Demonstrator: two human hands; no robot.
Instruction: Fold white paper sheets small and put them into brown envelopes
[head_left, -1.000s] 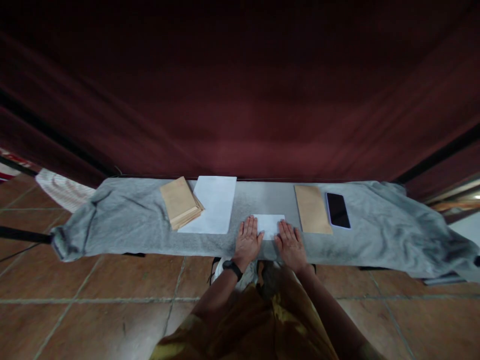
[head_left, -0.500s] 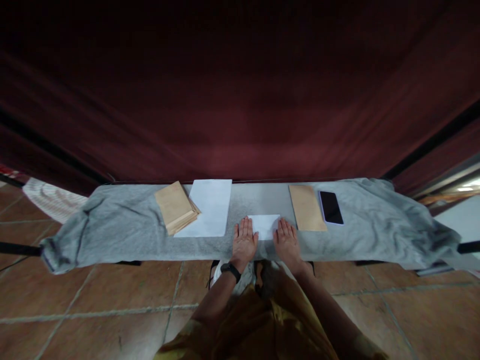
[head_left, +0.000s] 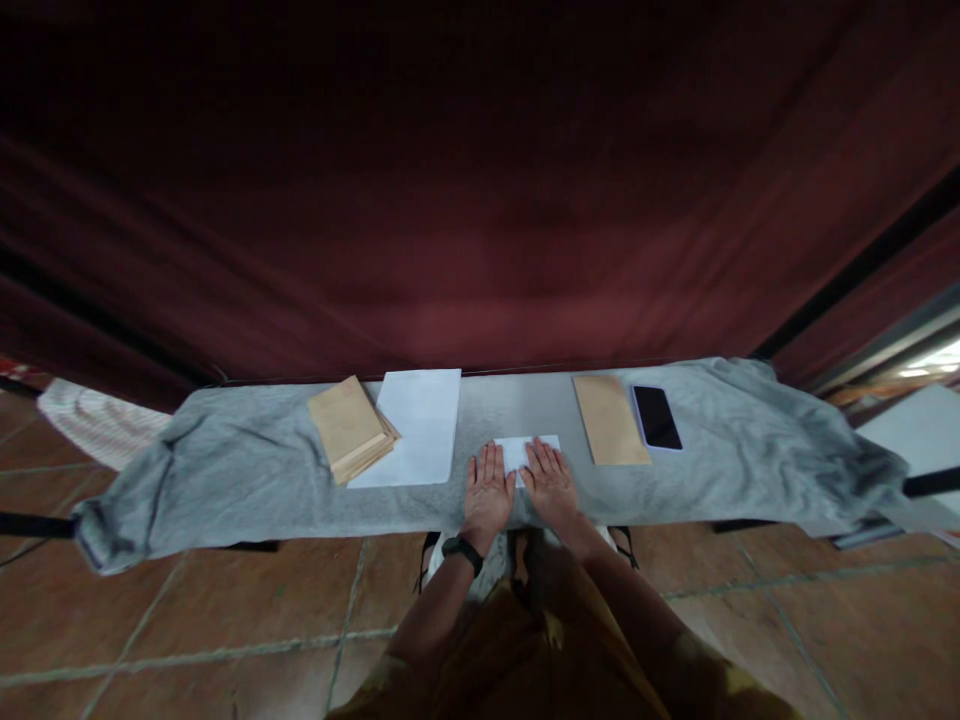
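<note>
A small folded sheet of white paper point(head_left: 514, 452) lies on the grey cloth at the near middle of the table. My left hand point(head_left: 488, 492), with a black band on the wrist, rests flat on its left end, fingers stretched forward. Flat on the paper's right part is my right hand point(head_left: 549, 485), its fingers slightly spread. Much of the paper is hidden under the two hands. Neither hand grips anything.
Left of my hands lie larger white sheets point(head_left: 420, 425), partly under a stack of brown envelopes point(head_left: 349, 425). A single brown envelope point(head_left: 611, 420) and a phone point(head_left: 657, 417) lie to the right. Grey cloth point(head_left: 247, 450) covers the narrow table; a dark red curtain point(head_left: 480, 250) hangs behind.
My right hand has slid left across the paper, closer to my left hand. The left hand stays at the paper's left end. The view has tilted slightly.
</note>
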